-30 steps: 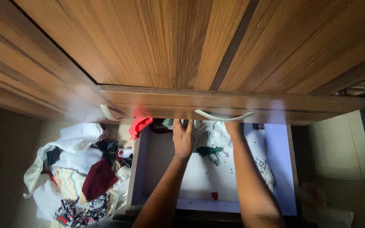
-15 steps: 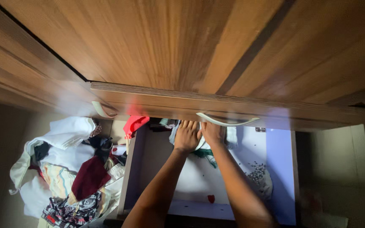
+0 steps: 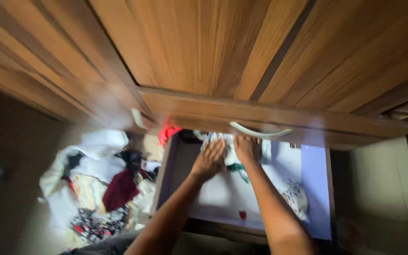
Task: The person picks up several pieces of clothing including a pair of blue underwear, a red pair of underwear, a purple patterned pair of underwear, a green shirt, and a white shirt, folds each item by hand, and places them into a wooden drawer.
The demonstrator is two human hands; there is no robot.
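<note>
One white cloth [image 3: 228,147], crumpled, green-trimmed, lies in an open drawer [image 3: 315,189]. Left hand [image 3: 208,158] presses flat on it, grip open. Right hand [image 3: 247,148] also rests on it; grip unclear.

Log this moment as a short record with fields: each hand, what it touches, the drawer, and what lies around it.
left hand: flat on a white cloth at the back of the open drawer
right hand: on the same cloth, beside the left hand
grip: blurred, fingers not clear
drawer contents: pale spotted fabric, small red item
above: wooden cabinet front with curved handle
beside the drawer: clothes pile on the floor, red cloth at the drawer corner
</note>
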